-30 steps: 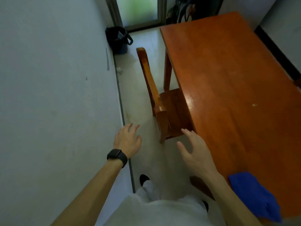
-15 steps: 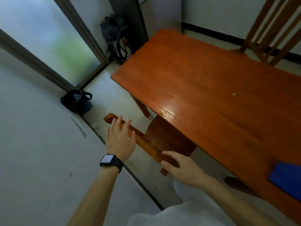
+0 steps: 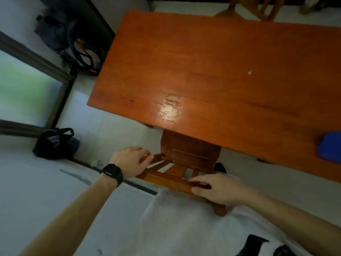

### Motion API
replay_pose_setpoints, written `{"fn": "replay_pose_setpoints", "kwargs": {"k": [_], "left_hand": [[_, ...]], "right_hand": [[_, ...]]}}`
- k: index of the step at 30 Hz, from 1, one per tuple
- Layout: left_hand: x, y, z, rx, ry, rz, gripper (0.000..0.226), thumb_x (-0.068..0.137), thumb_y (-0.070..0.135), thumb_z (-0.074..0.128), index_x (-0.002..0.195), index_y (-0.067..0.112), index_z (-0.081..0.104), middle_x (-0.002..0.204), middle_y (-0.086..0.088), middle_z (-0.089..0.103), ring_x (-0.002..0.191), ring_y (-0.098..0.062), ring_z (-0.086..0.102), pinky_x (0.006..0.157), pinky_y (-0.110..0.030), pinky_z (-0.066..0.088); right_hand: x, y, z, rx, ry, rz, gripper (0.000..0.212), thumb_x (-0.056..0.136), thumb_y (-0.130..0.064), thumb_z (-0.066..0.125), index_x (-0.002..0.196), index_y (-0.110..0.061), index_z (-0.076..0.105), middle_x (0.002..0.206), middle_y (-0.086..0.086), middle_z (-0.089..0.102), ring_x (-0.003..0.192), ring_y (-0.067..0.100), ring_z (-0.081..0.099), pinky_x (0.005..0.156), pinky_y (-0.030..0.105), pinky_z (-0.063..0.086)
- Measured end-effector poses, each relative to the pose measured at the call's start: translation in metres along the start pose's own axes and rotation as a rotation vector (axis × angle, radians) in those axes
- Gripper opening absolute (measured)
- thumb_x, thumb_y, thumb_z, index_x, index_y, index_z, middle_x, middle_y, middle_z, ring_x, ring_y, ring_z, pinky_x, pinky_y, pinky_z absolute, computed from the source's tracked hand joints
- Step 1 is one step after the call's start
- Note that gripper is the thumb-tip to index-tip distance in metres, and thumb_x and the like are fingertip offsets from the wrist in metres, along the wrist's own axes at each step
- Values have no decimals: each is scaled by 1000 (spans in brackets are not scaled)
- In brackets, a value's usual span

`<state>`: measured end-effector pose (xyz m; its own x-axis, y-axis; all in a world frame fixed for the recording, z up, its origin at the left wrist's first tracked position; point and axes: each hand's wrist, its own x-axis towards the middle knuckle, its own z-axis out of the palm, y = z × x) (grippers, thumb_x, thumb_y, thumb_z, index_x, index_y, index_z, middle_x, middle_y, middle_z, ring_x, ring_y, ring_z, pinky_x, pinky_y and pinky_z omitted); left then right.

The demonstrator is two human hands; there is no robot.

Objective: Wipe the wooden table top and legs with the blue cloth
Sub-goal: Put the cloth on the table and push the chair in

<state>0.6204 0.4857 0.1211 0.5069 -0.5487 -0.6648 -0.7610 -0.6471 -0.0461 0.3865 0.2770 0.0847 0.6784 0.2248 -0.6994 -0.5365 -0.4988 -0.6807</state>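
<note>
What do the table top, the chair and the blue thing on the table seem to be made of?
Table top: wood, apparently varnished; grain streaks and a bright glare patch. Chair: similar reddish wood; slatted back. Blue cloth: probably soft matte fabric; too blurred to tell the weave.

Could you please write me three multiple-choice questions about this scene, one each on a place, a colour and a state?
1. Where does the blue cloth lie? A floor; B table; C windowsill.
2. What colour is the watch? A black; B white; C red.
3. What are the left hand and right hand doing? A wiping; B hanging idle; C gripping the chair.
Answers: 1 B, it rests near the table's edge; 2 A, the strap is black; 3 C, fingers curl on its back.
</note>
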Motion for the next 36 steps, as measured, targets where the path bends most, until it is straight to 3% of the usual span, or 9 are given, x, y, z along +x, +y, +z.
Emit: {"fn": "replay_pose_setpoints", "kwargs": {"k": [4, 7, 12, 14, 16, 21, 28, 32, 36], "left_hand": [[9, -13, 14, -26, -86, 215, 49, 97, 64, 19, 111, 37, 58, 94, 16, 58, 80, -7, 59, 75, -30, 55], [12, -22, 16, -60, -30, 355, 48, 96, 65, 19, 112, 39, 56, 90, 18, 55, 77, -7, 57, 71, -28, 53], [-2, -52, 26, 47, 83, 526, 69, 85, 76, 3, 117, 43, 54, 104, 16, 63, 83, -6, 60, 76, -31, 54], [-13, -64, 36, 42, 126, 517, 68, 88, 75, 8, 126, 42, 53, 117, 15, 63, 98, -10, 62, 87, -33, 52], [-18, -66, 45, 66, 262, 529, 64, 92, 72, 15, 121, 37, 61, 112, 13, 68, 98, -15, 66, 85, -37, 55], [-15, -58, 42, 88, 285, 588, 75, 86, 77, 5, 125, 36, 53, 118, 11, 64, 101, -15, 64, 90, -32, 48], [2, -72, 60, 97, 441, 650, 78, 87, 79, 3, 112, 35, 62, 93, 11, 72, 75, -15, 68, 65, -32, 56], [8, -68, 37, 106, 513, 654, 68, 88, 76, 16, 103, 35, 68, 77, 12, 69, 59, -13, 63, 49, -21, 38], [25, -66, 12, 122, 493, 644, 73, 83, 80, 15, 116, 36, 63, 91, 11, 69, 77, -14, 65, 58, -25, 40]], "right_hand": [[-3, -15, 26, 13, 95, 95, 44, 99, -62, 31, 143, -56, 33, 138, -14, 51, 124, 10, 49, 102, 30, 40], [-9, -33, 43, -83, 310, 184, 47, 99, -61, 24, 143, -50, 39, 131, -16, 54, 115, 8, 51, 95, 28, 43], [-3, -59, 80, -370, 597, 448, 56, 97, -66, 12, 135, -48, 49, 132, -19, 57, 122, 14, 50, 94, 36, 46], [2, -67, 92, -418, 743, 515, 64, 96, -68, 9, 120, -45, 64, 114, -17, 68, 107, 16, 59, 83, 39, 48], [6, -69, 93, -445, 851, 562, 70, 94, -72, 9, 109, -42, 70, 103, -16, 71, 95, 16, 63, 76, 35, 50], [7, -76, 82, -445, 953, 580, 74, 88, -77, 4, 111, -43, 65, 103, -16, 66, 94, 11, 61, 77, 28, 50], [10, -65, 87, -564, 915, 461, 86, 78, -93, 14, 101, -35, 73, 97, -15, 69, 86, 10, 64, 69, 30, 54], [9, -74, 61, -527, 925, 479, 87, 73, -96, 11, 92, -37, 72, 87, -17, 64, 74, 2, 54, 55, 18, 39], [18, -79, 32, -512, 936, 527, 87, 72, -93, 12, 104, -37, 71, 96, -16, 66, 80, 3, 59, 58, 21, 46]]}}
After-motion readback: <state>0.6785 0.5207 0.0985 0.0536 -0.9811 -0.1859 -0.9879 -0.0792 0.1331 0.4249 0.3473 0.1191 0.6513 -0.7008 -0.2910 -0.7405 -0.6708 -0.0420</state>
